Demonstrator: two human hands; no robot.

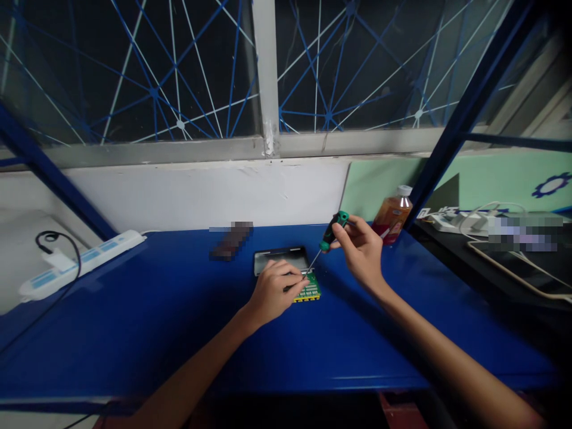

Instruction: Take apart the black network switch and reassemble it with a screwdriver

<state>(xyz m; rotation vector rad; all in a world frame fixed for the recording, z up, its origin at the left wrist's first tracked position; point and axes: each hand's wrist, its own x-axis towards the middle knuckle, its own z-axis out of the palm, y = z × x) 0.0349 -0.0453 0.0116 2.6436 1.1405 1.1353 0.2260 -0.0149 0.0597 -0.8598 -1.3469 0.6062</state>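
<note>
My right hand [363,249] grips a screwdriver [331,233] by its green and black handle. The shaft slants down and left to a green circuit board [315,287] with a yellow front edge. Over the board's left part lies my left hand [276,289], its thumb and fingers pinched together close to the screwdriver's tip. Something small and dark shows between those fingers, too little to name. Just behind the board is a shallow black case [281,255] with a dark, shiny inside, partly covered by my left hand.
A blurred-out brown object [231,241] lies at the back of the blue table [147,322]. At the back right stands a drink bottle [394,214]. A white power strip [84,265] with a black cable is at the left. Cables and a flat device [518,268] occupy the right.
</note>
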